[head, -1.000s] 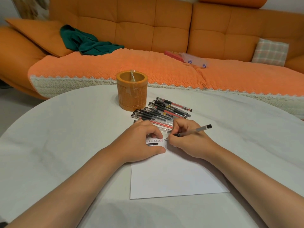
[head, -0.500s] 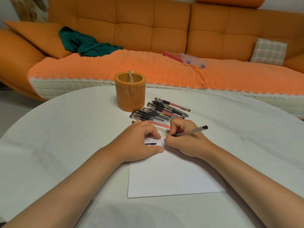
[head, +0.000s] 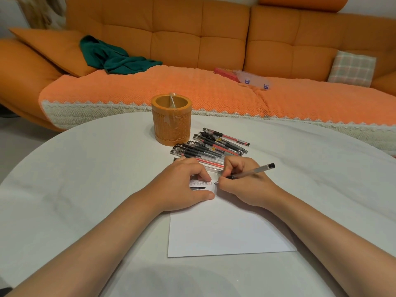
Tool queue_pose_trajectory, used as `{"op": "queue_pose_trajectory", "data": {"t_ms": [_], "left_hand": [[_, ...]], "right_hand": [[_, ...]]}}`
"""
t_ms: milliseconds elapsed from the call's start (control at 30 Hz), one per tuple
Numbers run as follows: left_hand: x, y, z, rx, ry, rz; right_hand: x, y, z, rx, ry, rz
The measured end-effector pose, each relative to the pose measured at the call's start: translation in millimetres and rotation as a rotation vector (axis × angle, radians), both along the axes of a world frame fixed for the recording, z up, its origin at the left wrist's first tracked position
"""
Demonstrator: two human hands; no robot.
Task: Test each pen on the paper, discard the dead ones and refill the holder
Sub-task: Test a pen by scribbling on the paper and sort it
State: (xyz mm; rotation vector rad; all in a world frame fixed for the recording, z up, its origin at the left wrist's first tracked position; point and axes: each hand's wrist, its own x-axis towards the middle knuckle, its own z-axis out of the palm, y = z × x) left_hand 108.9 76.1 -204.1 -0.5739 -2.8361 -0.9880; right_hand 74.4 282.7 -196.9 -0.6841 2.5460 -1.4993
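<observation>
My right hand (head: 244, 185) grips a grey pen (head: 254, 171) with its tip on the top edge of a white sheet of paper (head: 225, 232), at the end of a row of small written marks (head: 202, 182). My left hand (head: 182, 185) rests on the paper's upper left corner, and a black pen cap (head: 198, 188) shows under its fingers. Behind the hands lies a pile of several pens (head: 211, 147). A round orange pen holder (head: 171, 119) wrapped in clear film stands behind the pile.
The round white table (head: 85, 168) carries everything. Beyond its far edge stands an orange sofa (head: 192, 46) with a green cloth (head: 115, 56), a clear plastic box (head: 252, 77) and a checked cushion (head: 351, 67).
The hands and pen stay in nearly the same place; the pen tip has shifted slightly along the row of marks. The view has tilted a little.
</observation>
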Motion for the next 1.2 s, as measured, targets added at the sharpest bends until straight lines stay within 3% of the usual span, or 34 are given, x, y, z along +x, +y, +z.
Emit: {"op": "queue_pose_trajectory", "data": {"t_ms": [967,1033,1200], "left_hand": [[-0.4,-0.1,-2.1,-0.006,0.025,0.004],[-0.6,-0.1,-2.2,-0.005,0.029,0.003],[0.8,-1.3,-2.1,-0.010,0.040,-0.005]], "right_hand": [[1.3,-1.2,1.2,0.009,-0.019,-0.001],[1.1,1.3,0.7,-0.068,-0.059,-0.029],[0.0,8.7,2.7,-0.490,-0.256,-0.072]]}}
